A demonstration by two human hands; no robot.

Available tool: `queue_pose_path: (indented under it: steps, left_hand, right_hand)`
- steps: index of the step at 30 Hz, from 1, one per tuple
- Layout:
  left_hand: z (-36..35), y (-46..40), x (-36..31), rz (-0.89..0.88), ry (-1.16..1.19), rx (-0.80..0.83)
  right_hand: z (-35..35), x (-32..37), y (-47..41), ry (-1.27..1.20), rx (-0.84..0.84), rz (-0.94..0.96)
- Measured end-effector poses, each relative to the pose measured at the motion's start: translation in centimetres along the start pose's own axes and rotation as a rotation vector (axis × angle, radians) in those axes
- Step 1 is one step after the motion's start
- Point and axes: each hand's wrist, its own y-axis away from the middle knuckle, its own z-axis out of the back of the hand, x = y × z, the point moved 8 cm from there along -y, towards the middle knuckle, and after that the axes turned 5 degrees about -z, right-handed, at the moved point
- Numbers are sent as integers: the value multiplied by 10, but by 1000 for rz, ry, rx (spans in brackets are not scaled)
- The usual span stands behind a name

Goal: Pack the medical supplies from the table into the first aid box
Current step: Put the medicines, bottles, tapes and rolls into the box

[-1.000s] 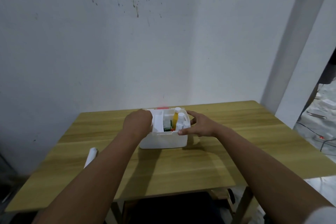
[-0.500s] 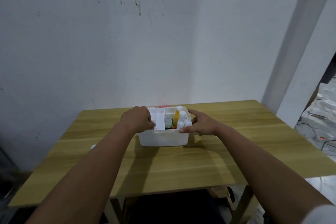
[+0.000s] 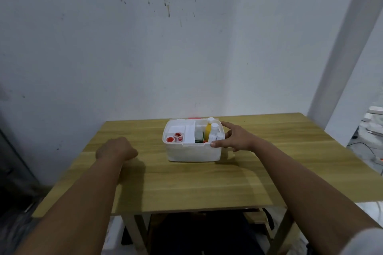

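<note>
At mid-counter [image 3: 207, 182], toward the far edge, sits the white box [image 3: 193, 152], open-topped, with its lid seemingly lying behind it, where a red strip shows. From the head view, the right hand [image 3: 233, 139] spreads over the box's right end, thumb on the near rim and fingers [image 3: 228, 124] curled round the far corner, steadying rather than lifting it. The left hand [image 3: 117, 149] is loosely curled into a fist, knuckles down on the counter, well left of the box; I cannot tell whether anything is inside it.

The box's long axis runs left to right, parallel to the counter's near edge, and its mouth faces straight up. A tray insert fills the left part, holding two small red-capped pots [image 3: 175, 137]. To the right, a yellow bottle [image 3: 209, 127] and white bottles [image 3: 213, 133] stand upright, caps up, beside something green lower down.

No loose supplies show on the counter, so packing looks close to done; closing is probably next. To do that well, keep the right hand bracing the box so it cannot slide. Check that the tall bottles sit below the rim, or the lid may not seat.
</note>
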Motion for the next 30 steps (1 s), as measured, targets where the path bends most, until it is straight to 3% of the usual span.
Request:
queue_pose_path:
  steps: [3,7,11,16,23,26,30]
  left_hand:
    - [-25,-2,38,97,111,122]
    - [-22,3,41,94,214,49]
    - [2,0,4,-4,415,-55]
    - [54,6,-78,-220,483,-193]
    - [50,15,-181,-415,482,-55]
    - [31,12,-201,-441,359,-18]
    - [27,-1,-200,-419,310,-158]
  right_hand:
    - [0,1,3,-10,0,-1]
    - [-1,1,5,-18,-1,-6]
    - [-1,2,6,-12,6,-21]
    - [1,-3,5,4,-2,-37]
    - [18,-20,-2,-179,-75,-81]
    - [21,-22,-4,-228,-97,-77]
    - [23,-20,-15,-305,-126,-74]
